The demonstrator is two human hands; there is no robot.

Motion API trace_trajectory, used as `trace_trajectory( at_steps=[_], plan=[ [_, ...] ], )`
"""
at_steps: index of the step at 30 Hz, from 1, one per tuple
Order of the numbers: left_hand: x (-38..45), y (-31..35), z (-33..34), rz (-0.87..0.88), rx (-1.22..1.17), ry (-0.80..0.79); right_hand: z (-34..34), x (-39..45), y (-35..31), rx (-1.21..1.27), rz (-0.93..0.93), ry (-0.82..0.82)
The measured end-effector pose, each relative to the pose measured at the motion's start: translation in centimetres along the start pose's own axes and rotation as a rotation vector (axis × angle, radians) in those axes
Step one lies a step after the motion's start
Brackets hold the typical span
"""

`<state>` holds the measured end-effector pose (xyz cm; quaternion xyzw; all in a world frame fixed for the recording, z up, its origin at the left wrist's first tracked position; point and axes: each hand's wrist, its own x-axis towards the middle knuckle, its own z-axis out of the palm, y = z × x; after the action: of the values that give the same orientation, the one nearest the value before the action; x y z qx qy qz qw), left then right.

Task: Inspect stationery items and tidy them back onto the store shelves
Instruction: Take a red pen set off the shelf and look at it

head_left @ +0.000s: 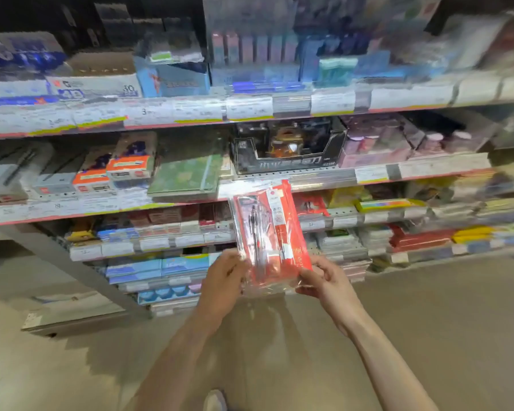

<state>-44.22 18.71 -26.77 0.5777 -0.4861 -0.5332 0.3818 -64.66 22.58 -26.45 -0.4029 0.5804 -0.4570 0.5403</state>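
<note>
A red stationery pack (270, 232) in clear plastic, with dark pens visible inside and a white label strip, is held upright in front of the shelves. My left hand (223, 281) grips its lower left edge. My right hand (324, 277) pinches its lower right corner. The pack's top reaches the edge of the middle shelf (324, 178). The whole view is blurred.
Tiered store shelves hold boxed and bagged stationery: a green notebook (184, 176), a black display box (288, 149), orange-and-white packs (113, 173), blue boxes (172, 75) on the top tier, and stacked notebooks (422, 240) lower right. A beige floor (428, 307) lies below. A shoe tip (215, 400) shows.
</note>
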Motion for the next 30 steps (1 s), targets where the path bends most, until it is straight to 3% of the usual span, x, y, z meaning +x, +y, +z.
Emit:
trace_trajectory(
  at_steps=[10, 15, 21, 30],
  plan=[
    [6.6, -5.4, 4.9, -0.181, 0.106, -0.181, -4.2, 5.0, 7.2, 0.059, 0.19, 0.148],
    [11.3, -8.3, 6.5, -0.176, 0.188, -0.201, -4.9, 9.5, 10.6, 0.062, 0.228, 0.184],
    [16.6, -9.6, 8.3, -0.035, 0.227, -0.125, -5.4, 15.0, 12.7, 0.026, 0.161, 0.191],
    [25.4, -9.5, 9.3, 0.165, 0.263, 0.033, -5.4, 24.5, 12.0, -0.254, -0.018, 0.241]
  ],
)
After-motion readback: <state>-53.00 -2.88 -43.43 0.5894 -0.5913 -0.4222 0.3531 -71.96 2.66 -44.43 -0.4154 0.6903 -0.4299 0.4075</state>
